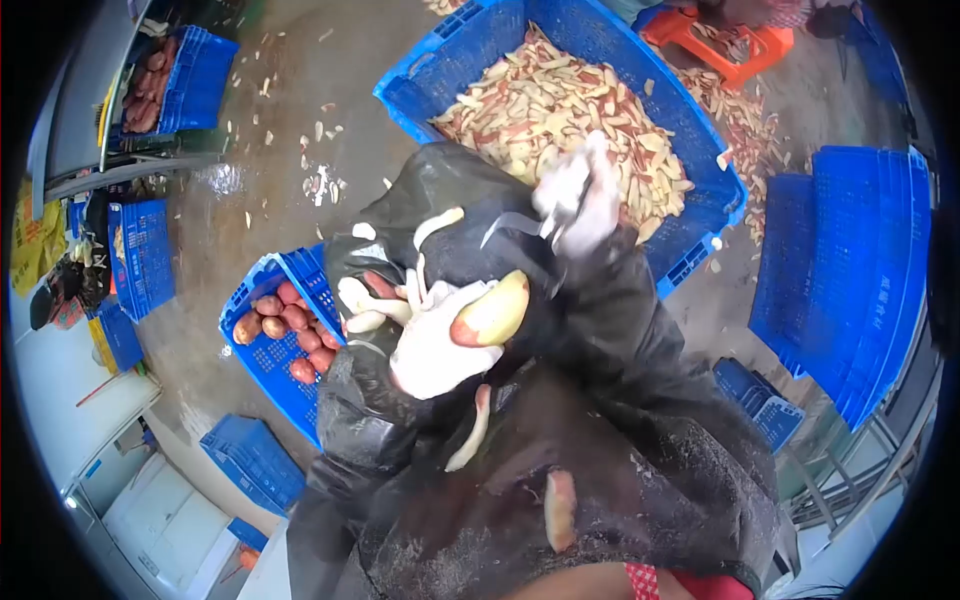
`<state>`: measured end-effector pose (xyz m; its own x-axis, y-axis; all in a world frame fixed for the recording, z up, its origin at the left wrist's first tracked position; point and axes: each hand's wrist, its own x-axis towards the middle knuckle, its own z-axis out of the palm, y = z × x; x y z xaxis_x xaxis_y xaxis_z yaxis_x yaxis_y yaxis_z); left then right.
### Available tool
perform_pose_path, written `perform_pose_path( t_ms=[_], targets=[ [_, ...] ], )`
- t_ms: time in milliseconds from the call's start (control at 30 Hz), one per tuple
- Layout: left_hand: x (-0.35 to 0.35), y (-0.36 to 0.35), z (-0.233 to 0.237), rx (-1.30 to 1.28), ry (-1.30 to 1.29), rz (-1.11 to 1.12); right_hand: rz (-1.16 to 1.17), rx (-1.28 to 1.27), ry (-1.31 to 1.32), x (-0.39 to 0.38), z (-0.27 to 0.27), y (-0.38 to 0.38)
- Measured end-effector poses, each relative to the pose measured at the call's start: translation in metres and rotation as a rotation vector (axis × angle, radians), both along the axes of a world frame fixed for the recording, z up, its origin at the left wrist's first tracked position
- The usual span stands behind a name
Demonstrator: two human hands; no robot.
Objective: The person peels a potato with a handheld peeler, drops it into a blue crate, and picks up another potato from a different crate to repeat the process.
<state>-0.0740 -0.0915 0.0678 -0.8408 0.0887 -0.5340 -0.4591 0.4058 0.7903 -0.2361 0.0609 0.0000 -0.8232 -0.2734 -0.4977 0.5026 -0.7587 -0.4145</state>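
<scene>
My left hand (440,345), in a white glove, is closed around a partly peeled potato (497,312) above my lap. Its flesh shows pale yellow, with reddish skin left at one end. Farther forward and to the right, my gloved right hand (585,200) is blurred by motion. It grips what looks like a peeler (547,227), apart from the potato. Strips of peel (470,430) lie on my dark apron (620,400), and several more cling around the left hand.
Ahead stands a large blue crate (715,180) heaped with peelings (570,105). A tilted blue crate (270,375) of red potatoes (295,318) sits at my left. Stacked blue crates (840,270) stand at right. An orange stool (735,70) is near another person at the top. Peel scraps litter the wet floor.
</scene>
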Motion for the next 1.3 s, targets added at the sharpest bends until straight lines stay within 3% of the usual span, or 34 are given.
perform_pose_path(
  t_ms=[67,100,133,200,233,267,333,367,433,467,500,533,567,600,633,667,733,767,800,867,900,967,1033,1067,1233,1300],
  targets=[
    [-0.004,0.020,0.007,-0.292,0.137,-0.162,0.246,-0.073,0.071,0.028,0.018,-0.004],
    [0.001,0.030,0.000,-0.304,0.260,0.000,0.102,0.199,0.098,0.024,-0.012,-0.007],
    [0.008,0.029,-0.008,-0.235,0.321,0.024,0.028,-0.021,-0.210,-0.002,-0.069,0.017],
    [0.018,0.022,-0.021,-0.104,0.446,0.083,-0.029,-0.236,0.016,-0.007,-0.057,0.034],
    [0.020,0.018,-0.021,0.207,0.237,0.240,-0.023,-0.298,0.172,0.013,-0.020,0.022],
    [0.024,0.016,-0.024,0.338,0.083,0.327,0.107,-0.336,0.133,0.031,0.013,0.009],
    [0.028,0.015,-0.031,0.599,-0.208,0.490,-0.037,0.116,0.060,0.023,-0.001,0.002],
    [0.027,0.009,-0.038,0.589,-0.091,0.353,-0.079,0.104,-0.215,-0.002,-0.035,0.015],
    [0.022,0.007,-0.042,0.618,-0.027,0.339,0.014,-0.307,-0.106,0.003,-0.032,0.028],
    [0.028,0.008,-0.041,0.632,-0.022,0.341,0.100,-0.558,-0.083,0.024,0.002,0.020],
    [0.037,0.010,-0.045,0.517,-0.077,0.357,0.144,-0.139,0.014,0.032,0.028,0.006],
    [0.037,0.012,-0.039,0.488,0.018,0.300,0.089,0.095,0.113,0.023,0.011,0.003],
    [0.031,0.013,-0.033,0.459,0.134,0.241,0.020,-0.047,-0.065,0.003,-0.030,0.017],
    [0.025,0.013,-0.030,0.428,0.253,0.184,-0.043,-0.193,-0.238,-0.016,-0.030,0.020],
    [0.023,0.012,-0.032,0.381,0.294,0.140,0.048,-0.107,0.190,0.004,-0.028,0.023],
    [0.026,0.016,-0.039,0.460,0.321,0.214,0.257,-0.556,-0.321,0.010,-0.012,0.023],
    [0.023,0.013,-0.026,0.221,0.151,0.061,0.206,-0.002,-0.106,0.022,0.003,0.003],
    [0.008,0.014,-0.008,0.207,0.184,-0.002,0.106,-0.087,-0.320,-0.004,-0.041,0.015],
    [0.010,0.011,-0.010,0.253,0.335,-0.025,0.026,-0.181,-0.249,-0.018,-0.051,0.029],
    [0.008,0.021,-0.014,0.587,0.430,0.304,0.008,-0.383,-0.042,-0.013,-0.015,0.030],
    [0.017,0.025,-0.019,0.523,0.324,0.417,0.002,-0.571,-0.167,-0.001,0.014,0.020],
    [0.038,0.033,-0.028,0.424,0.103,0.654,0.136,-0.446,-0.072,0.017,0.010,0.000],
    [0.027,0.028,-0.017,0.332,0.206,0.442,0.237,-0.444,-0.113,0.027,-0.008,-0.014],
    [0.022,0.024,-0.004,0.331,0.271,0.410,0.284,-0.586,-0.063,0.030,-0.014,-0.016],
    [0.014,-0.002,-0.006,0.147,0.079,0.202,0.399,-0.271,0.007,0.034,0.020,-0.028],
    [0.014,0.006,-0.007,0.082,0.117,0.252,0.416,-0.184,-0.006,0.028,0.016,-0.028]
  ],
)
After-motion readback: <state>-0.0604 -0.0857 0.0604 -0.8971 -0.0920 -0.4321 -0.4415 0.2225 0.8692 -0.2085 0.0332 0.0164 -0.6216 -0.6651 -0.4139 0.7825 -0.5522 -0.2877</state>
